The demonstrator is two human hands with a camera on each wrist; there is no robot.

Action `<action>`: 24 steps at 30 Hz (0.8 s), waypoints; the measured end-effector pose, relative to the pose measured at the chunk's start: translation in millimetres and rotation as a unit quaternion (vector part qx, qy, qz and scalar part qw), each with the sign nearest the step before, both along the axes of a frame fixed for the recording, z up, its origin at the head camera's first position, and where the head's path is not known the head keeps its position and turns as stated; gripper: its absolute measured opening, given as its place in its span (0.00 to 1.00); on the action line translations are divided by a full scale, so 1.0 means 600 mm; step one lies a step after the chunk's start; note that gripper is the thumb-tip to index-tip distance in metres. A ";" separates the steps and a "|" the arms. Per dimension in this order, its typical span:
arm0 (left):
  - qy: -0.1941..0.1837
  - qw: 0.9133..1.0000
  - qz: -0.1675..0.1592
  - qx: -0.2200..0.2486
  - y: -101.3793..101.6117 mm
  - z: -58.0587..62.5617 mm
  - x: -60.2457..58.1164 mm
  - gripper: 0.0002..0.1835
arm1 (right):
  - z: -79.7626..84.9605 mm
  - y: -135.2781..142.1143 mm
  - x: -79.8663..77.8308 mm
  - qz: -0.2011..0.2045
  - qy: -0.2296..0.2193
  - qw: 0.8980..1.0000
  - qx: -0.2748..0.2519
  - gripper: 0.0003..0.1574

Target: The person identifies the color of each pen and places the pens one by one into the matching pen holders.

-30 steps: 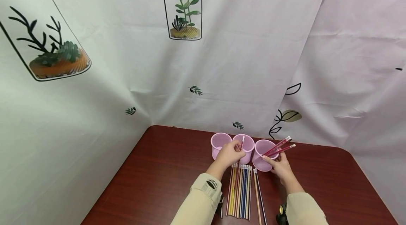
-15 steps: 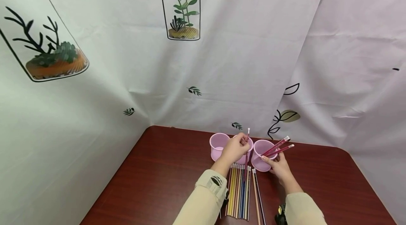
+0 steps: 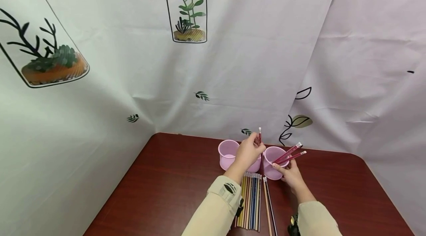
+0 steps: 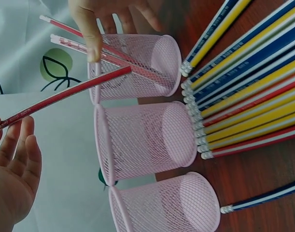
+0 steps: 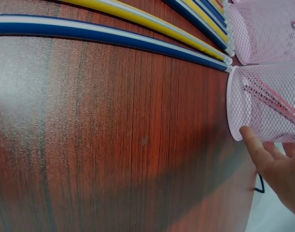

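My left hand (image 3: 249, 151) pinches a red pencil (image 4: 65, 94) near its eraser end. In the head view the pencil stands nearly upright, overlapping the edge of the right pink mesh pencil cup (image 3: 273, 172); in the left wrist view its lower end hangs over that cup's side. My right hand (image 3: 293, 177) grips this cup from the right, thumb at the rim and fingers along the outer wall (image 5: 282, 169). A few red pencils (image 3: 288, 153) lean in it, eraser ends up. The middle cup (image 4: 145, 142) is partly hidden behind my left hand in the head view.
The left pink cup (image 3: 227, 160) stands beside the middle one. Several striped pencils (image 3: 252, 202) lie in a row before the cups, with two more (image 3: 269, 206) just to the right. A lone blue pencil (image 4: 263, 197) lies before the left cup. A printed curtain (image 3: 213, 114) hangs behind the table.
My left hand has lifted the red pencil and carried it right, from over the pencil row and middle cup to beside the right cup. My right hand keeps its grip on the right cup.
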State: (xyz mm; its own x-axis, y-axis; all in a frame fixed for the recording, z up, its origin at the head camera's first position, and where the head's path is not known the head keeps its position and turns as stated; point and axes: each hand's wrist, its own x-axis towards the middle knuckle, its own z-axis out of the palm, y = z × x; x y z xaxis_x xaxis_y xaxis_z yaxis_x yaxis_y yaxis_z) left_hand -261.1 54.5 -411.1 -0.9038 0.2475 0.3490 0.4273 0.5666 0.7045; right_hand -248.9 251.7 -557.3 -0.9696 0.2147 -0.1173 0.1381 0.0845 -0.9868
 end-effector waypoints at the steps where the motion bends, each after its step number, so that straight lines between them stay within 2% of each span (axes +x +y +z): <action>1: 0.004 1.000 0.005 -0.002 0.002 0.002 0.000 0.05 | 0.001 0.000 0.001 0.001 0.001 1.000 0.001 0.70; 6: 0.039 0.999 0.025 0.002 0.012 0.012 0.001 0.08 | 0.024 -0.010 0.017 0.008 0.006 1.000 0.015 0.64; 8: 0.050 0.998 0.023 0.016 0.017 0.016 0.002 0.09 | 0.025 -0.011 0.018 0.008 0.009 1.000 0.017 0.65; 10: 0.054 0.998 0.016 0.031 0.022 0.020 0.003 0.10 | 0.023 -0.011 0.017 0.008 0.010 1.000 0.016 0.66; 13: 0.045 0.997 -0.012 0.055 0.029 0.021 0.006 0.10 | 0.029 -0.014 0.021 0.003 0.005 1.000 0.016 0.67; 16: 0.027 0.997 -0.030 0.064 0.036 0.016 0.009 0.12 | 0.066 -0.031 0.042 0.009 -0.002 0.999 0.031 0.60; 20: 0.014 0.999 -0.029 0.037 0.043 0.004 0.015 0.14 | 0.100 -0.043 0.058 0.017 -0.014 0.999 0.039 0.55; 24: 0.008 0.999 -0.024 -0.020 0.051 -0.011 0.019 0.11 | 0.105 -0.044 0.058 0.020 -0.022 0.999 0.036 0.56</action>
